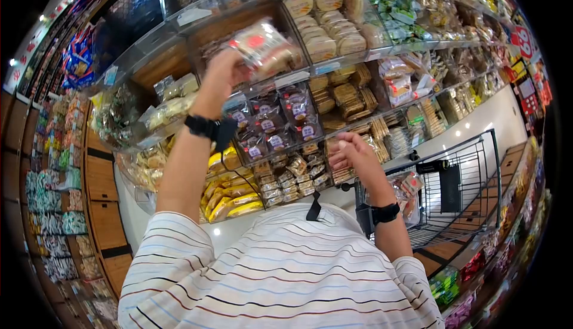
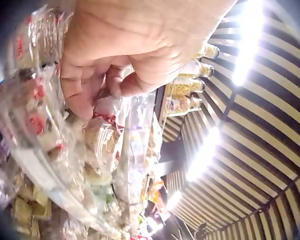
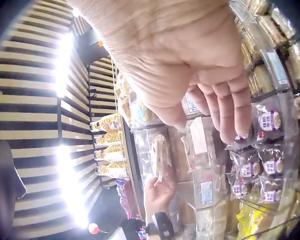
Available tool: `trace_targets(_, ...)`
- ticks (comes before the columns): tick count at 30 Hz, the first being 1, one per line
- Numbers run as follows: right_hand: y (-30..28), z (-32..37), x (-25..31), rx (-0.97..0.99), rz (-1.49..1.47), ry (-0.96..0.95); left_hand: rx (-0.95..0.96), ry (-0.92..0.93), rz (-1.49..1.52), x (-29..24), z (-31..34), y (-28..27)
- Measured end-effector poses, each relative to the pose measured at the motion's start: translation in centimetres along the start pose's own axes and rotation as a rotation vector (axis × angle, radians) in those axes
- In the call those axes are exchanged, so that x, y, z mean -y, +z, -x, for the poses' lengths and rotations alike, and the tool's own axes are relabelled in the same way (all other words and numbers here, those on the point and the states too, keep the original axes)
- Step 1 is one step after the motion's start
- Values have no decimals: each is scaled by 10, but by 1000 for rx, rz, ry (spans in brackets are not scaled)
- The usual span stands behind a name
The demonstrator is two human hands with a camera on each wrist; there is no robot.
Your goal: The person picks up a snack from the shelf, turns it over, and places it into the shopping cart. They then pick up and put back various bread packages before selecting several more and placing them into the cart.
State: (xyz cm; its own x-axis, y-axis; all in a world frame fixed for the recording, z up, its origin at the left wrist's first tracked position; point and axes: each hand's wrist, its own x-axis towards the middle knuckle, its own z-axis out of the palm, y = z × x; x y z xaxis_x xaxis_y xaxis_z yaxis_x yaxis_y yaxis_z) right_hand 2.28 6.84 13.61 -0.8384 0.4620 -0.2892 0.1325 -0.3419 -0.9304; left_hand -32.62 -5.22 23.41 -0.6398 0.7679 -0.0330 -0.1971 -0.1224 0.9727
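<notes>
My left hand pinches one end of a clear-wrapped food packet with a red mark, raised before the upper shelf. In the left wrist view the fingertips curl at the crinkled wrapper. The same packet stands edge-on in the right wrist view, above the left hand. My right hand hangs in front of the lower bins with its fingers loosely spread, holding nothing. Behind the packet is a wooden bin; dark packets with purple labels lie below it.
Yellow packets fill a low bin near my body. Round wrapped cakes and brown biscuit packs sit in bins to the right. A wire shopping cart with several packets in it stands at my right. Clear dividers and shelf lips edge the bins.
</notes>
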Motion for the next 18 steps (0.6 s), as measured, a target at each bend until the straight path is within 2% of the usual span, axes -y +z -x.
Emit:
trace_targets(1, 0, -2, 0, 6, -86, -21, 82, -67, -54, 13, 13, -1)
trace_targets(2, 0, -4, 0, 10, -171, -42, 56, -85, -45, 30, 24, 13)
trace_targets(4, -6, -9, -1, 61, -338, -67, 126, -141, 31, 41, 67, 55)
trace_targets(5, -9, -7, 0, 73, -355, -76, 229, -244, -10, 49, 81, 61)
trace_targets(8, -13, 4, 2, 76, -358, -122, 299, -328, -25, 99, 102, 93)
trace_targets(9, -19, 6, -6, 36, -329, -89, 328, -352, 9, 109, 109, 103)
trace_targets(12, -55, 17, -39, -92, -293, -14, 398, -319, -216, 143, 113, 119)
trace_targets(15, -90, 43, -63, -237, -332, 9, 390, -311, -335, 133, 121, 122)
trace_targets(16, -107, 54, -76, -302, -331, 18, 407, -444, -351, 122, 122, 117)
trace_targets(18, -135, 80, -100, -425, -324, 21, 365, -395, -338, 133, 123, 102)
